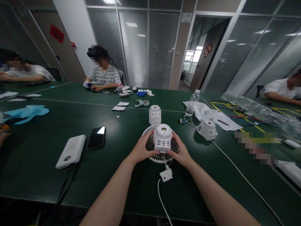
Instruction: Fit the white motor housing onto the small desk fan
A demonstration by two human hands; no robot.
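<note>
A small white fan (162,139) lies grille-down on the green table (131,175), its ribbed motor housing pointing up. My left hand (141,150) grips the fan's left side, fingers curled onto the housing. My right hand (180,151) holds the right side the same way. A white cable with a small switch box (166,174) runs from the fan toward me. Two more white motor housings stand behind it, one (155,114) straight beyond and one (207,129) to the right.
A white power bank (71,151) and a black phone (96,137) lie to the left. Blue fan blades (25,113) sit far left. A water bottle (192,103), white papers (218,117), coloured wires and clear plastic wrap (261,111) lie to the right. Other people sit around the table.
</note>
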